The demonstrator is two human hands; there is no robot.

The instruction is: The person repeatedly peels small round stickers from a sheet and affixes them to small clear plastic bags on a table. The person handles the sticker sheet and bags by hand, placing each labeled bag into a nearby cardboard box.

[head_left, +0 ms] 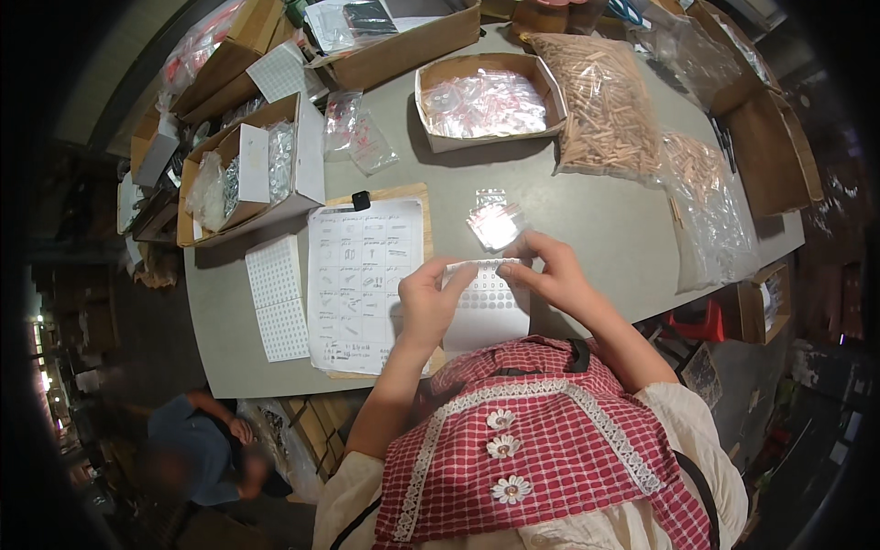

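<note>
Both hands meet over the near edge of the counter (568,197), each pinching a white sheet of round stickers (486,307) that lies just above the person's red checked apron (541,449). Left hand (429,302) is curled closed on the sheet's left edge, thumb and forefinger gripping it at about 9 o'clock of the sheet. Right hand (550,270) grips the top edge at about 1 o'clock, fingers bent and closed on the paper near the rows of dots.

Just beyond the right hand, at 12 o'clock from the sheet, a small clear zip bag (495,223) lies flat on the counter, shiny with glare. At 9 o'clock of the sheet sits a clipboard with a printed parts chart (362,284), its lower right corner partly under the left hand. Further toward 9 o'clock lie two white dotted label sheets (277,298).

At 12 o'clock, well apart, an open cardboard tray of clear bags (486,101) stands, and at 1 o'clock a big plastic bag of wooden dowels (605,105) rests beside it, with a second bag of dowels (706,197) toward 2 o'clock. At 10 o'clock an open cardboard box with bagged screws (243,174) sits near loose small bags (353,128).

At 8 o'clock, below the counter's edge, another person in a blue shirt (197,454) crouches on the floor
</note>
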